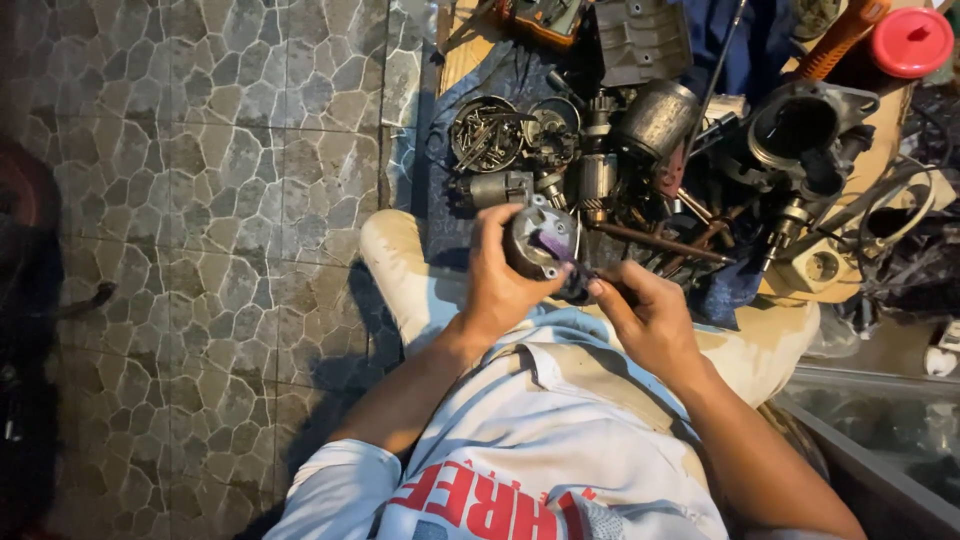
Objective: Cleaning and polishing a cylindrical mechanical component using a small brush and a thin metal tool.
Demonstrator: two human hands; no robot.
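Note:
My left hand (pixel 500 280) is wrapped around a round grey metal motor part (pixel 543 240) with a purple patch on its face, held above my lap. My right hand (pixel 645 315) is closed on a small dark piece (pixel 578 290) pressed against the lower right side of that part. Both hands meet just in front of my knees. What the small dark piece is cannot be made out.
A pile of greasy machine parts lies ahead: a round tin of screws and bolts (pixel 485 132), a metal cylinder (pixel 655 120), a dark housing with a round hole (pixel 800 125), rusty rods (pixel 660 243). A red lid (pixel 912 40) sits far right. Stone-pattern floor tiles (pixel 220 200) spread to the left.

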